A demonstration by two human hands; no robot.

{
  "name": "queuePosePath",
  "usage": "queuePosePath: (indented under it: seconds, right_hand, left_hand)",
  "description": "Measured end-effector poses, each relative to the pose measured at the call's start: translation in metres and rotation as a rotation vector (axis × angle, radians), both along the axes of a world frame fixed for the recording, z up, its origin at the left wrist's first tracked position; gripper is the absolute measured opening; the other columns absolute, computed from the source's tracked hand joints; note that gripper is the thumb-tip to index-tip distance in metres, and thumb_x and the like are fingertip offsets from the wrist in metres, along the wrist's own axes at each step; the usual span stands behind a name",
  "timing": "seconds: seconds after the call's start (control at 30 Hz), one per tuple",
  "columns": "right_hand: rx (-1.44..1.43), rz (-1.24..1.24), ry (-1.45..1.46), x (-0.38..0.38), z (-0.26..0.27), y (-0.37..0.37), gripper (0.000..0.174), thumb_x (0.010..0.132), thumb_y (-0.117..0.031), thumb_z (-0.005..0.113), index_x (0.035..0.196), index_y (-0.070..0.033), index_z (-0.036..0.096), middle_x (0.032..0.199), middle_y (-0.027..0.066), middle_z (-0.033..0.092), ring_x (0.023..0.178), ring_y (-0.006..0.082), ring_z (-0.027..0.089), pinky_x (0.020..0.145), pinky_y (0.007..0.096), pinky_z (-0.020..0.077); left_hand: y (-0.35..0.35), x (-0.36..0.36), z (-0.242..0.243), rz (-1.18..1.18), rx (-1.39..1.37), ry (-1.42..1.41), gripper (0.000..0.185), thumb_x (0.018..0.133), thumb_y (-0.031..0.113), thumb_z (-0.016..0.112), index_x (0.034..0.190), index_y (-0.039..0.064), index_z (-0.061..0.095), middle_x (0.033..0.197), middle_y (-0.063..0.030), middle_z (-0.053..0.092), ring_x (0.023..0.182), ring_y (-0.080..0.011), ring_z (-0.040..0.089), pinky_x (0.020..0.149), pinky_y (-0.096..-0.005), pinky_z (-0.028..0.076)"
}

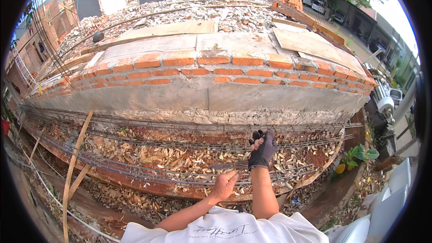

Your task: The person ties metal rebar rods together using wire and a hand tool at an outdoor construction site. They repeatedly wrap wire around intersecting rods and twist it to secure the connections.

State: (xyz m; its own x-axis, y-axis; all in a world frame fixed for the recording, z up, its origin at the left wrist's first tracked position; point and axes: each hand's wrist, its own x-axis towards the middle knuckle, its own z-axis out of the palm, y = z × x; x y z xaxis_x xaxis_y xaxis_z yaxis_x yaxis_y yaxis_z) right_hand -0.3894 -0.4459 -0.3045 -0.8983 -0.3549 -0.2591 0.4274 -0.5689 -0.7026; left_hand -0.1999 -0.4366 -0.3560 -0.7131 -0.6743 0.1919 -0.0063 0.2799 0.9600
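Observation:
My bare left hand (225, 184) is at the nearest steel rebar cage (162, 175), its fingers curled and pointing right; whether they hold anything cannot be told. My right hand (264, 148), in a dark glove with some fingertips bare, is raised above and to the right of it, near the middle rebar cage (202, 147). Its fingers are bent, and no object shows clearly in them. Thin dark rods or wires (229, 166) lie between the two hands. A further rebar cage (168, 125) runs along the foot of the wall.
A low wall of plaster (168, 98) topped with orange bricks (214, 59) stands ahead, with rubble (236, 20) and boards (307, 44) behind. Dry leaves (182, 158) cover the soil. A wooden pole (76, 152) leans at left; a green plant (361, 153) grows at right.

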Motion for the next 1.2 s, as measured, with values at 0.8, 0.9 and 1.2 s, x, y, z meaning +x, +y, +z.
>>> queuePosePath:
  seconds: [0.8, 0.9, 1.2]
  right_hand:
    - [1.147, 1.196, 1.167, 0.037, -0.026, 0.158, 0.021, 0.098, -0.025, 0.067, 0.101, -0.007, 0.077, 0.089, 0.014, 0.076, 0.088, 0.0347, 0.076, 0.079, 0.045, 0.0589]
    - [0.705, 1.422, 1.02, 0.035, -0.027, 0.157, 0.023, 0.098, -0.024, 0.068, 0.105, -0.004, 0.077, 0.085, 0.0128, 0.076, 0.074, 0.0263, 0.076, 0.073, 0.0415, 0.0594]
    - [0.7, 1.341, 0.663, 0.071, -0.06, 0.157, 0.026, 0.098, -0.02, 0.072, 0.116, -0.002, 0.076, 0.09, 0.0044, 0.077, 0.076, 0.0111, 0.065, 0.074, 0.0294, 0.0556]
  left_hand:
    - [-0.063, 0.024, 0.011, -0.419, -1.103, -0.274, 0.021, 0.076, 0.006, 0.065, 0.097, 0.008, 0.066, 0.064, -0.0074, 0.058, 0.064, -0.0292, 0.069, 0.052, -0.0432, 0.056]
    - [-0.063, 0.033, 0.009, -0.486, -1.085, -0.308, 0.018, 0.077, 0.005, 0.064, 0.094, 0.007, 0.065, 0.065, -0.0069, 0.059, 0.061, -0.0289, 0.068, 0.052, -0.0415, 0.055]
    - [-0.071, 0.061, -0.004, -0.595, -0.778, -0.046, 0.034, 0.072, 0.001, 0.066, 0.105, 0.008, 0.071, 0.073, -0.0086, 0.068, 0.065, -0.0282, 0.068, 0.056, -0.0412, 0.055]
